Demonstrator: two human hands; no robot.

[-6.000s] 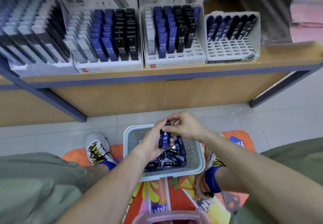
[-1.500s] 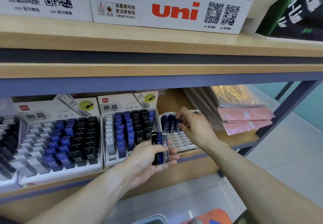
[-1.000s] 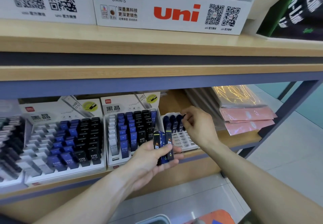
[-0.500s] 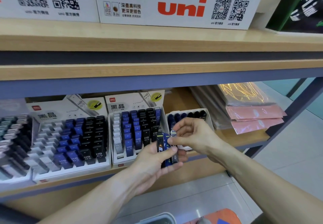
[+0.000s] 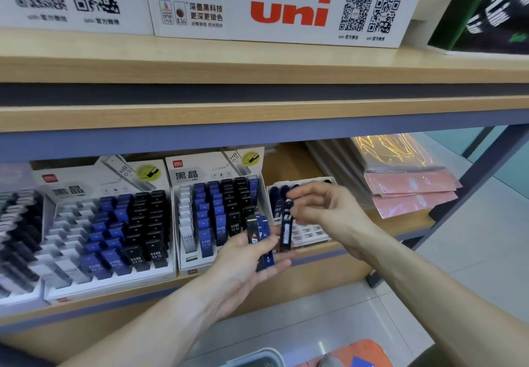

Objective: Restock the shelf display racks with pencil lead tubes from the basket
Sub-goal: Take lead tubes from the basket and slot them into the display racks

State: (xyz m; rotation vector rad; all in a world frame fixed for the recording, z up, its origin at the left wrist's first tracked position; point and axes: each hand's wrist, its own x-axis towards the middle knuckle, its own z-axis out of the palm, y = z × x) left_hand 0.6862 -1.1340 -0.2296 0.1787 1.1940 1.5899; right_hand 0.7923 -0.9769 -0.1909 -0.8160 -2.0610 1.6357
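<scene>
Two-tier wooden shelf unit [image 5: 257, 117] with blue-grey metal edging, filling most of the view; white "uni" display box [image 5: 274, 9] up on the top board, printed with QR codes

On the lower shelf board [image 5: 400, 226], from left to right: wide white display rack [image 5: 108, 223] of white, blue and black HB 0.5 lead tubes; narrower white display rack [image 5: 211, 212] of the same kinds, its left column partly bare; small white grid rack [image 5: 306, 229] with dark tubes only along its back row and open slots in front; stack of pink and gold foil packets [image 5: 406, 189] well apart at the right

Grey tiled floor [image 5: 472, 252] below; rim of the pale basket [image 5: 257, 356] just showing at the bottom edge, beside an orange mat [image 5: 357, 352]

Left hand [image 5: 246, 260] palm up in front of the narrower rack, fingers curled loosely round a small bunch of pencil lead tubes [image 5: 262, 240], dark blue and black with yellow-green caps, standing upright in the palm

Right hand [image 5: 323, 209] just beside and above it, in front of the small grid rack, thumb and fingertips pinching the top of a single dark lead tube [image 5: 286, 226], which hangs upright and slightly blurred, clear of the bunch and of the rack's slots
</scene>
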